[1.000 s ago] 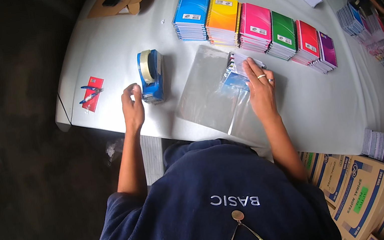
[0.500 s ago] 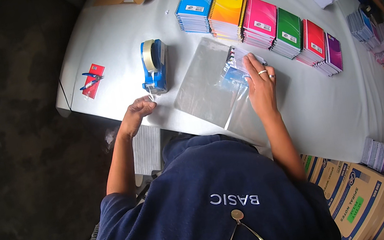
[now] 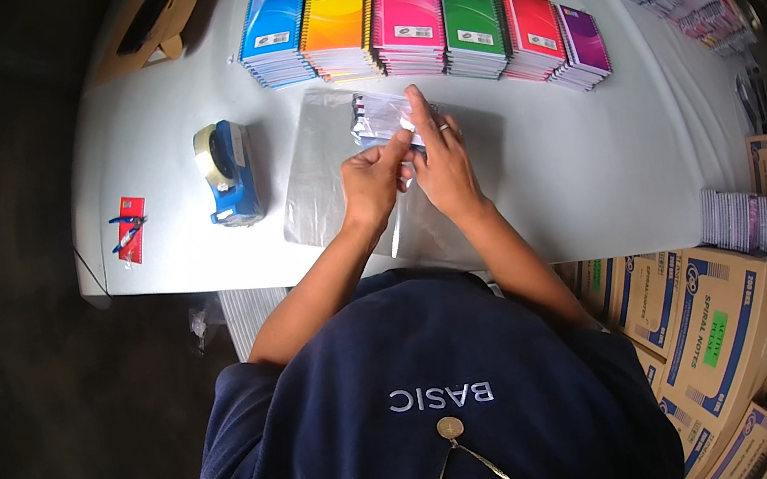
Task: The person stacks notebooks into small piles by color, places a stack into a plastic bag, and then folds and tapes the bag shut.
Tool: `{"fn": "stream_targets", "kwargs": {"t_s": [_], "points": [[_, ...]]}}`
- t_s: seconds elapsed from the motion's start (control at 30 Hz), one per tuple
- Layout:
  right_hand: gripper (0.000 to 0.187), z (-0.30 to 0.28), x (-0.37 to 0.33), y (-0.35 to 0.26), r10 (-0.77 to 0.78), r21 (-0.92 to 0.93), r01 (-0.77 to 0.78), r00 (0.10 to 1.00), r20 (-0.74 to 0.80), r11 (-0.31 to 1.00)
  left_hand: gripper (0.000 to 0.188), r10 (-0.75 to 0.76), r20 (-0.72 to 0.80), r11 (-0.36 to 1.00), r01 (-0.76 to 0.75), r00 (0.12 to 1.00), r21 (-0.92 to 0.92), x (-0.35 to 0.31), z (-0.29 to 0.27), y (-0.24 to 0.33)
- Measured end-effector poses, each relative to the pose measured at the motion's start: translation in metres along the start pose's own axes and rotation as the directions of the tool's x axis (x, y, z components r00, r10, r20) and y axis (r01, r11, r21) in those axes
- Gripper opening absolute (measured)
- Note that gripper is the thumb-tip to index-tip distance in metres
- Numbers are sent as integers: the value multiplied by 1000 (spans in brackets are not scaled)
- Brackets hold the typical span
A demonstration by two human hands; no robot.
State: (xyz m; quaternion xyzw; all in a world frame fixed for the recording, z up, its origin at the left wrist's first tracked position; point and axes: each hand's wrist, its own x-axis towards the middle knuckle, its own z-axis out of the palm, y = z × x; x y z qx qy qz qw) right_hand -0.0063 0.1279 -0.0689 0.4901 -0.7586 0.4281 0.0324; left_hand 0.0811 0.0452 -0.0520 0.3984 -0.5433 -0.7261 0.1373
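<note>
A small bundle of spiral notebooks (image 3: pixel 368 123), white side up, lies wrapped in clear plastic near the table's front edge. Under and around it spreads a clear plastic sheet (image 3: pixel 315 165). Over the bundle's near right part lies my right hand (image 3: pixel 444 163), index finger stretched forward, holding the wrap down. Against it, at the bundle's near edge, my left hand (image 3: pixel 368 184) is closed with thumb and finger pinched. The piece of clear tape it drew from the dispenser is mostly hidden by the fingers. To the left stands a blue tape dispenser (image 3: pixel 236 178) with a clear roll.
Beyond the bundle runs a row of notebook stacks, including blue (image 3: pixel 275 24), pink (image 3: pixel 407 14) and purple (image 3: pixel 585 41). Blue-handled pliers (image 3: pixel 129 231) rest on a red card at left. Cardboard boxes (image 3: pixel 723 325) stand right of the table. A cardboard tray (image 3: pixel 149 20) sits far left.
My left hand has left the tape dispenser and come right to the bundle, meeting my right hand. My right hand stays on the bundle. The whole view has shifted.
</note>
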Motion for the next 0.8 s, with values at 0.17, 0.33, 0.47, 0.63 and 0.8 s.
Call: {"fn": "stream_targets", "kwargs": {"t_s": [0.17,0.33,0.47,0.63,0.8], "points": [[55,-10,6,-4,62,-31,-60,994,93,998,39,54,-36,998,-55,998,-41,-1,3,-12],[58,-34,31,-14,74,-209,10,917,393,978,37,386,-48,822,-320,921,471,36,-29,-56],[61,-59,68,-19,163,-210,-53,820,549,976,36,352,-20,557,-192,936,808,38,-47,-65],[57,-85,126,-71,-148,-98,150,989,22,984,33,457,80,548,-352,886,759,33,-69,-83],[88,17,119,15,-95,-336,7,964,-248,942,34,461,170,577,-439,871,689,35,-62,-87]]}}
